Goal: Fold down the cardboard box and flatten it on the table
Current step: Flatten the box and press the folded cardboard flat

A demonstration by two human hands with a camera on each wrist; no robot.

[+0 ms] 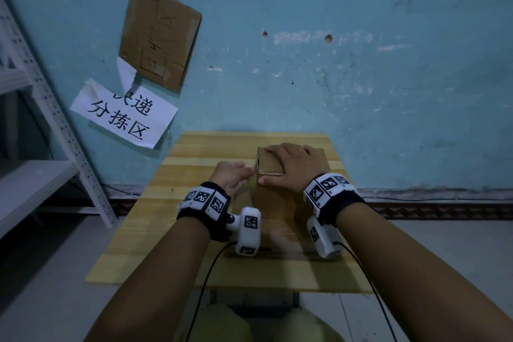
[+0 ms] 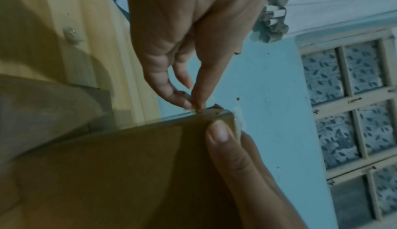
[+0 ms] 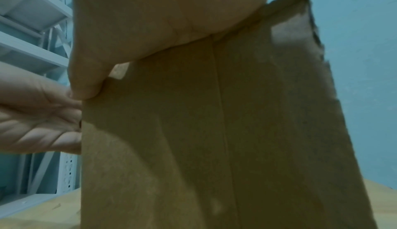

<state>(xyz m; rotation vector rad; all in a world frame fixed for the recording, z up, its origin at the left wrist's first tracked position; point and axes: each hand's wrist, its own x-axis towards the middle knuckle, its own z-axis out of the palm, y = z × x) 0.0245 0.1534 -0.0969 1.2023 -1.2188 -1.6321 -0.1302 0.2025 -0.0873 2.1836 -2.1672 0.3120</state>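
A brown cardboard box [image 1: 274, 203] stands upright on the wooden table [image 1: 194, 158], a little right of centre. My right hand [image 1: 288, 164] lies over its top, fingers stretched across the top face and thumb [image 2: 217, 132] pressed on the near face, clamping the upper edge. My left hand [image 1: 249, 173] reaches in from the left and pinches the box's upper left corner between thumb and forefinger [image 2: 196, 106], where whitish scraps cling. In the right wrist view the box's near face [image 3: 214, 130] fills the frame, with my left hand [image 3: 43, 122] at its left edge. The box's far side is hidden.
The table butts against a blue wall bearing a cardboard piece [image 1: 161, 33] and a paper sign [image 1: 125, 114]. White metal shelving [image 1: 41, 125] stands to the left. Bare tabletop lies left of the box and in front of it. Wrist camera cables hang over the near edge.
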